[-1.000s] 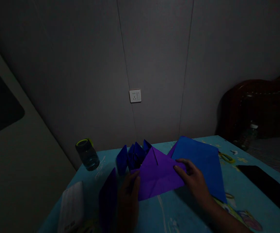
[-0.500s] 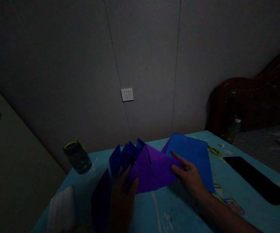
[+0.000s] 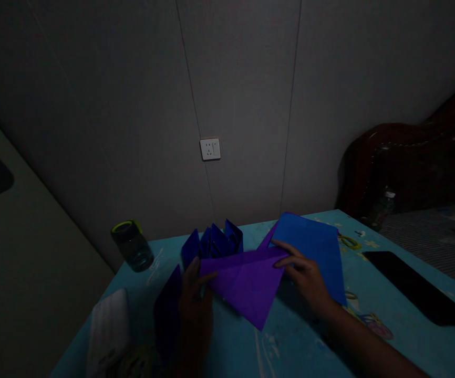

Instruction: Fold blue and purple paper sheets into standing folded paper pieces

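A folded purple sheet of paper [image 3: 247, 281] is held above the table between both hands, one corner pointing down toward me. My left hand [image 3: 196, 294] pinches its left corner. At the upper right corner, my right hand [image 3: 300, 270] grips the paper with thumb and fingers. Behind it stand several folded dark blue paper pieces [image 3: 215, 240]. Another dark folded paper piece [image 3: 167, 310] is just left of my left hand. Flat blue paper [image 3: 316, 252] lies beyond my right hand, with a purple edge showing at its left.
A teal cup with a yellow-green rim [image 3: 133, 247] stands at the back left. Nearer is a white packet [image 3: 109, 331]. Yellow-handled scissors [image 3: 349, 241] and a flat black object [image 3: 416, 286] lie right on the blue tablecloth [image 3: 302, 346]. A wall socket [image 3: 210, 149] is behind.
The purple paper has been turned over, so its point that faced up now faces down toward me. Both hands have shifted their hold along its upper edge.
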The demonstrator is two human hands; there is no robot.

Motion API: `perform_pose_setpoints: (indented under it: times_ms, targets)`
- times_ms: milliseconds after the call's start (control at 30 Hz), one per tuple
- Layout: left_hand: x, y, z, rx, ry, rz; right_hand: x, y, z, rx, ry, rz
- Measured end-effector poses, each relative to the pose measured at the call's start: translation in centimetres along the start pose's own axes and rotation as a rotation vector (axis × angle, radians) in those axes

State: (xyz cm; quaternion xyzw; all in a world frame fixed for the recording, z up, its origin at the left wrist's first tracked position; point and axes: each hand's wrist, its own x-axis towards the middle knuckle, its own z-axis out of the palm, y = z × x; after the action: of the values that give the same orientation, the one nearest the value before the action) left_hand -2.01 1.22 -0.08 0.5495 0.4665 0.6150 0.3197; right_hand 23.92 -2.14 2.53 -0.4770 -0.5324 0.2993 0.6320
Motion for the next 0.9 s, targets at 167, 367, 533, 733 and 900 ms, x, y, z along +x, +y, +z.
perform_pose_setpoints:
  times_ms: [167, 367, 533, 733, 900]
  targets:
    - [-0.2, 0.7, 0.3, -0.034, -0.054, -0.234, 0.2, 1.1, 0.3, 0.115, 0.028, 0.08]
    - [-0.8, 1.3, 0.9, -0.257, -0.12, -0.29, 0.9, 1.0, 0.1, 0.109, 0.088, 0.225]
    - [-0.3, 1.4, 0.6, -0.115, -0.073, -0.249, 0.3, 1.2, -0.2, 0.194, -0.044, 0.332]
    - [-0.2, 1.4, 0.8, -0.171, -0.032, -0.233, 0.1, 0.5, -0.1, 0.182, -0.098, 0.299]
    - [0.0, 1.8, 0.7, -0.275, -0.062, -0.293, 0.4, -0.1, -0.2, 0.301, -0.122, 0.398]
